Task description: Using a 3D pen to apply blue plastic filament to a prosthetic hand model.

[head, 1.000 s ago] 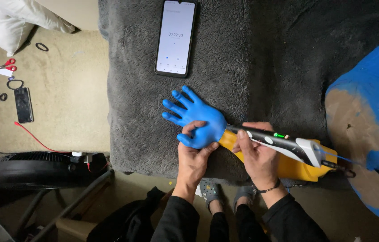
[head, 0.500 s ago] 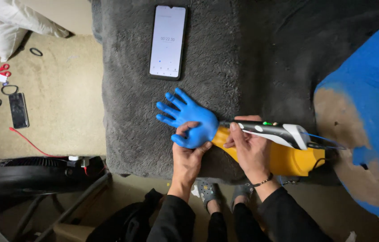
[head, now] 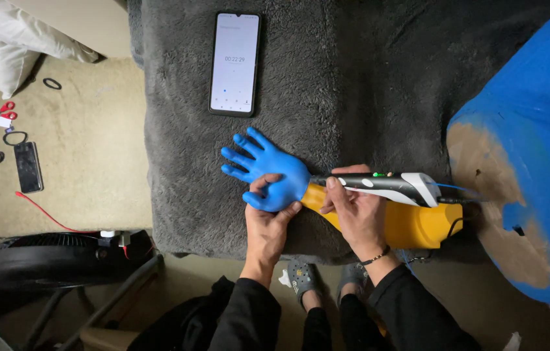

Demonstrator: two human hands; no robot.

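Left hand (head: 267,224) gripping blue moulded hand-shaped form (head: 265,173) on yellow forearm base (head: 405,221), flat on grey fleece-covered table (head: 366,97); right hand (head: 356,211) closed around black-and-white pen-shaped tool (head: 385,185), tip at wrist seam. Risks: tip slipping onto steadying fingers; trailing blue filament snagging.

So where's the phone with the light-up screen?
In the head view the lit phone lies flat on the grey fuzzy blanket, near the top and left of the middle, just above the fingers of the blue model hand.
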